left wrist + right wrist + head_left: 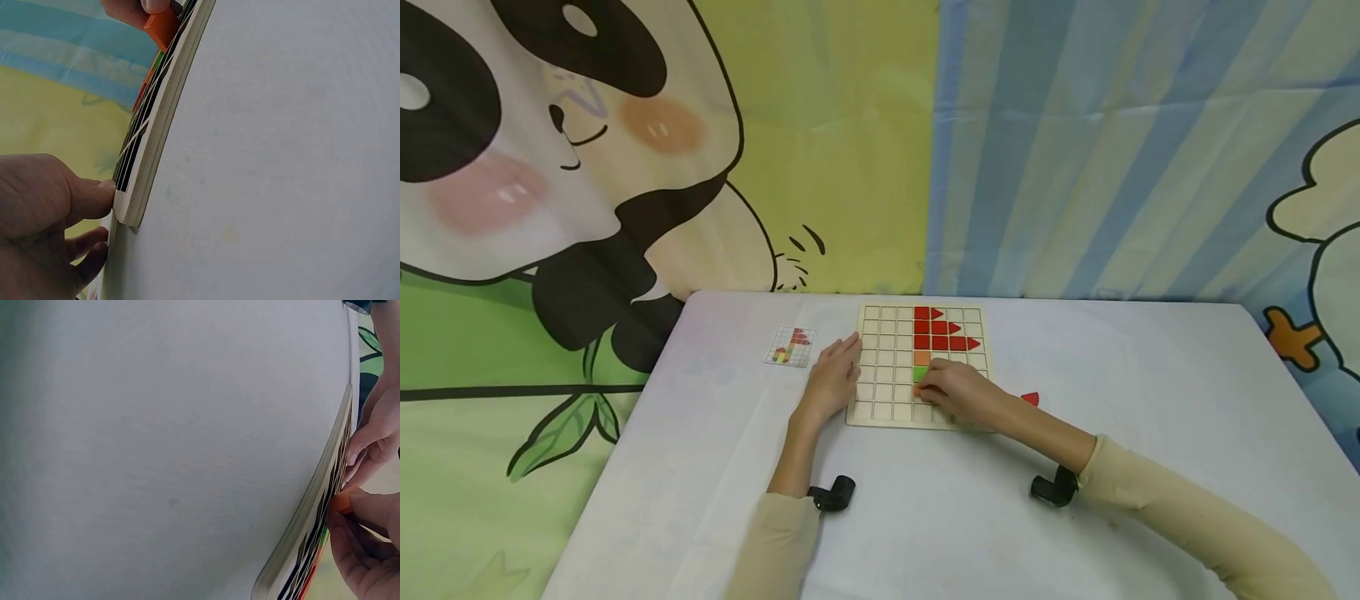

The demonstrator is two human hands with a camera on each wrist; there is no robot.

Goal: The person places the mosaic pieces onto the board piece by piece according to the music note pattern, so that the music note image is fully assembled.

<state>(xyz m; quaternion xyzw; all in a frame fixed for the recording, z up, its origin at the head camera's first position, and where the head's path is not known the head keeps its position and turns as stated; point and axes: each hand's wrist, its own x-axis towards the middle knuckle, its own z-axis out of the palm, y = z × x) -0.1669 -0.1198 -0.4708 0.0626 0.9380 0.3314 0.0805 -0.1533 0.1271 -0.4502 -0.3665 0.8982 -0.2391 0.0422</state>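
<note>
A wooden grid board [886, 410] lies flat on the white table. Red square and pointed tiles [939, 342] fill parts of its upper rows, with an orange tile [921, 357] and a green tile [920, 374] in the column below. Over the lower middle of the board, my right hand [962, 392] pinches another orange tile [162, 29] between thumb and fingers, tilted against the grid. At the board's left edge rests my left hand [833, 379], thumb [94, 195] touching the rim and fingers loosely extended. The right hand covers some cells.
A small printed pattern card [790, 347] lies left of the board. One red piece [1030, 399] sits on the table to the right, partly behind my right forearm. Patterned cloth [835, 150] hangs behind the table's far edge.
</note>
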